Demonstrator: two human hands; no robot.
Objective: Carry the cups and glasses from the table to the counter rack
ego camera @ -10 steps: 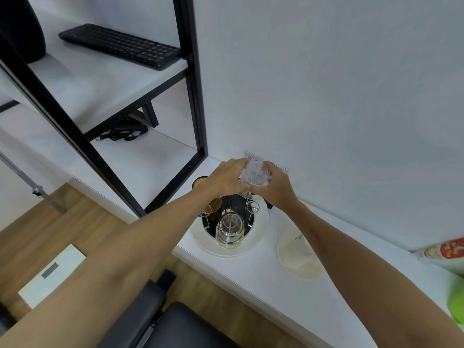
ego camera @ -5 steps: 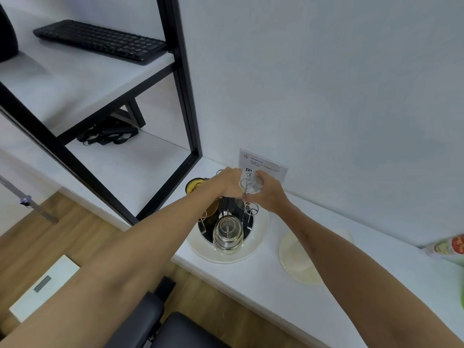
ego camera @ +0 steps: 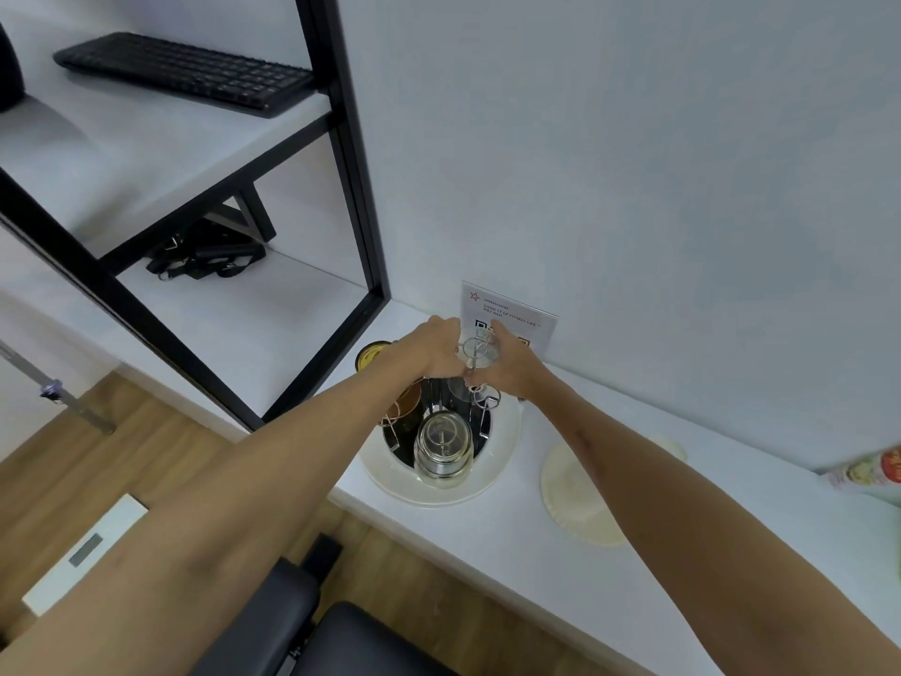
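Observation:
A round cup rack with wire pegs stands on a white dish (ego camera: 502,456) on the white counter. Both my hands hold a small clear glass (ego camera: 480,351) upside down over a peg at the rack's far side. My left hand (ego camera: 431,351) grips it from the left, my right hand (ego camera: 512,365) from the right. A larger clear glass (ego camera: 443,451) sits inverted on the near peg. An amber cup (ego camera: 407,407) sits on the rack's left side, partly hidden under my left forearm.
A printed card with a QR code (ego camera: 517,314) leans on the wall just behind the rack. A cream round mat (ego camera: 573,490) lies to the right. A yellow tin (ego camera: 373,356) sits left of the rack. A black-framed shelf (ego camera: 351,153) with a keyboard (ego camera: 185,70) stands left.
Both hands have lowered the small glass toward the rack's far peg. The card behind the rack has come into view as the hands dropped.

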